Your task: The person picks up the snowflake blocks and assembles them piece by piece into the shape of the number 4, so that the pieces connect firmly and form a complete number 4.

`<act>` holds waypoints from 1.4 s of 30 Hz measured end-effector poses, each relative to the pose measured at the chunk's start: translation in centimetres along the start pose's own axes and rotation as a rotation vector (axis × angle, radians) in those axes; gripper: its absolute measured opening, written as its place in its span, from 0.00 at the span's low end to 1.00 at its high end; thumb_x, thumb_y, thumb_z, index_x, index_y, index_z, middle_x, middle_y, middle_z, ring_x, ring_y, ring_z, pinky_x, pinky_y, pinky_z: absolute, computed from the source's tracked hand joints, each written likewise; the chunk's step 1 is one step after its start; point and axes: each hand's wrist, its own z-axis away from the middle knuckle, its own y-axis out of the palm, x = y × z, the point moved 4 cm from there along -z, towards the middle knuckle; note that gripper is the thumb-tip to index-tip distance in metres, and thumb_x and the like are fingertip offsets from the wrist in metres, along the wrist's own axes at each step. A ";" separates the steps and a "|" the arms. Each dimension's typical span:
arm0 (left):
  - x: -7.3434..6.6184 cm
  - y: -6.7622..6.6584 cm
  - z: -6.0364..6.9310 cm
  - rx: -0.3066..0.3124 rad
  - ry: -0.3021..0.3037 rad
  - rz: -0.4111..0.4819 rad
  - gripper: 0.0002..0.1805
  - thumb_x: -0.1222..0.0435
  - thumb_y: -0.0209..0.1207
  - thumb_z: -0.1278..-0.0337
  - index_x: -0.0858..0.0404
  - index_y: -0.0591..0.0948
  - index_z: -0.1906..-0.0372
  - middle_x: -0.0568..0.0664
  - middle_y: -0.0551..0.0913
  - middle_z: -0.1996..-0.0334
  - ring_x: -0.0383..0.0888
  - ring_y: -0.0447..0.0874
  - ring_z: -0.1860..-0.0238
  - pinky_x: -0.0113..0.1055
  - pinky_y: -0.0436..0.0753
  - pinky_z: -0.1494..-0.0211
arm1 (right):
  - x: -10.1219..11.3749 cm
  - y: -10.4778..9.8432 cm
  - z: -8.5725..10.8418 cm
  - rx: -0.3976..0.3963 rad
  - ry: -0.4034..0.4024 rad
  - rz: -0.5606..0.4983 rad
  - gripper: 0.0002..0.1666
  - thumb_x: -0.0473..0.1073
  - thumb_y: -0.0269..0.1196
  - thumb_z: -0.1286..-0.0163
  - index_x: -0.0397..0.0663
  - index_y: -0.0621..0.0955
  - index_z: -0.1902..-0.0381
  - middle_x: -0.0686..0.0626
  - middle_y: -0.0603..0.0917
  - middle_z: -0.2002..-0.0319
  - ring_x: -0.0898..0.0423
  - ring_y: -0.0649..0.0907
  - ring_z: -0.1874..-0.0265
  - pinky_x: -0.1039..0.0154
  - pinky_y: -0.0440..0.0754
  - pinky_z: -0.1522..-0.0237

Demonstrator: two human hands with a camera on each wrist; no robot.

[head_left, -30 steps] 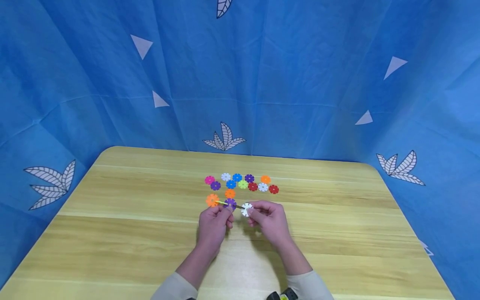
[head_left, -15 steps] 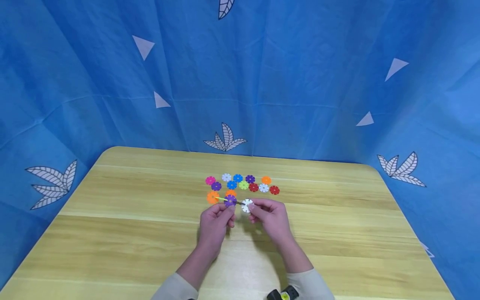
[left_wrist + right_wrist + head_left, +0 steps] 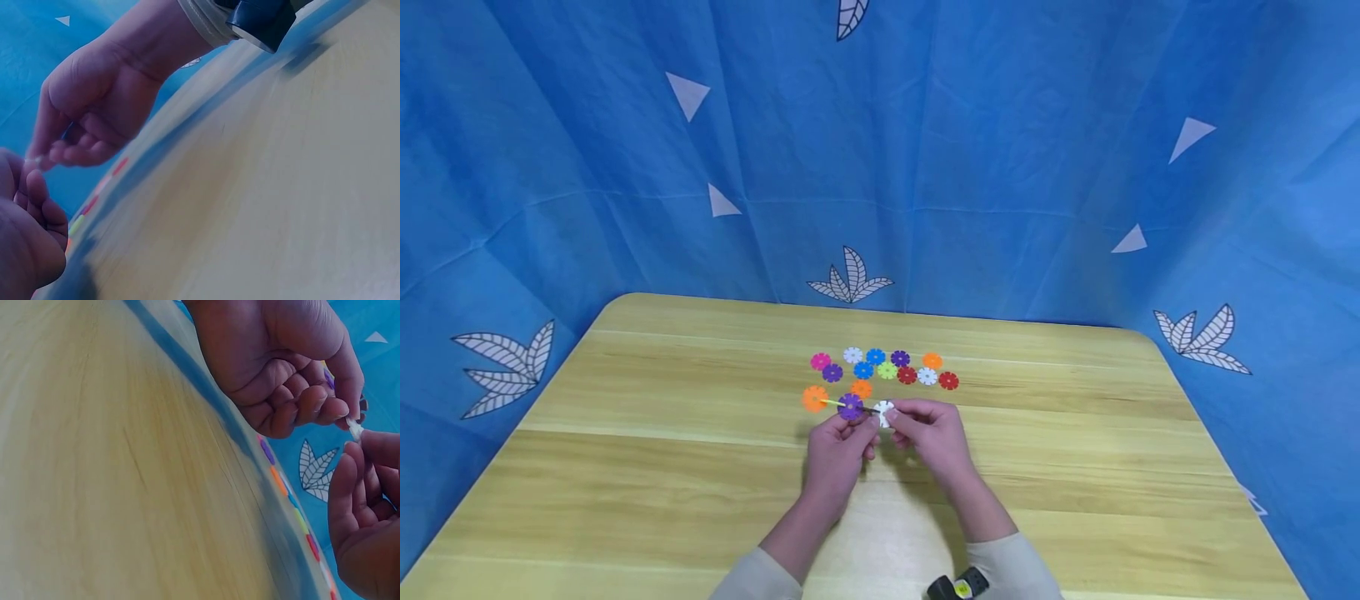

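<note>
In the head view, both hands meet over a short chain of notched interlocking discs. At its left end is an orange disc [image 3: 815,398], then a yellow-green disc [image 3: 833,402] seen edge-on, a purple disc [image 3: 850,407], a dark edge-on disc [image 3: 868,409] and a white disc [image 3: 883,413]. My left hand [image 3: 837,458] pinches the chain near the white disc. My right hand [image 3: 931,435] pinches that white disc from the right. The right wrist view shows fingertips of both hands meeting at the white disc [image 3: 355,429]; most of it is hidden.
Loose discs lie flat just beyond the hands, among them a pink disc [image 3: 821,362], a lime disc [image 3: 887,370], a red disc [image 3: 948,381] and an orange disc [image 3: 861,389]. The wooden table [image 3: 625,467] ends at a blue patterned cloth [image 3: 1000,167].
The chain has shifted a little left. My left hand has moved slightly right, its grip passing from by the purple disc toward the white one; my right hand has come slightly left.
</note>
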 end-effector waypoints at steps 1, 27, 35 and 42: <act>0.0 0.0 0.0 -0.002 0.001 -0.003 0.10 0.65 0.68 0.40 0.68 0.85 0.59 0.59 0.83 0.71 0.40 0.77 0.77 0.26 0.75 0.76 | 0.0 0.0 0.0 0.002 0.003 0.007 0.10 0.32 0.69 0.37 0.36 0.87 0.57 0.41 0.85 0.70 0.55 0.82 0.76 0.63 0.85 0.70; 0.0 -1.8 -0.9 -0.126 0.009 0.006 0.08 0.66 0.67 0.40 0.66 0.86 0.59 0.66 0.83 0.66 0.44 0.79 0.75 0.27 0.78 0.76 | -1.2 0.9 -4.9 -0.093 -0.192 0.308 0.15 0.37 0.74 0.41 0.42 0.87 0.55 0.49 0.83 0.69 0.53 0.81 0.73 0.63 0.81 0.73; -0.1 -2.0 -0.8 -0.154 -0.010 0.034 0.10 0.66 0.68 0.40 0.70 0.85 0.59 0.65 0.84 0.68 0.42 0.78 0.77 0.26 0.77 0.78 | -1.4 1.9 -5.8 -0.116 -0.215 0.452 0.14 0.36 0.76 0.43 0.44 0.88 0.58 0.53 0.83 0.72 0.55 0.81 0.72 0.61 0.82 0.67; -0.3 -2.1 -0.7 -0.165 -0.008 0.037 0.09 0.67 0.68 0.40 0.70 0.86 0.59 0.65 0.84 0.68 0.42 0.79 0.76 0.27 0.79 0.75 | -1.8 2.8 -6.4 -0.130 -0.167 0.639 0.11 0.36 0.75 0.43 0.51 0.89 0.61 0.59 0.82 0.74 0.60 0.80 0.72 0.61 0.80 0.65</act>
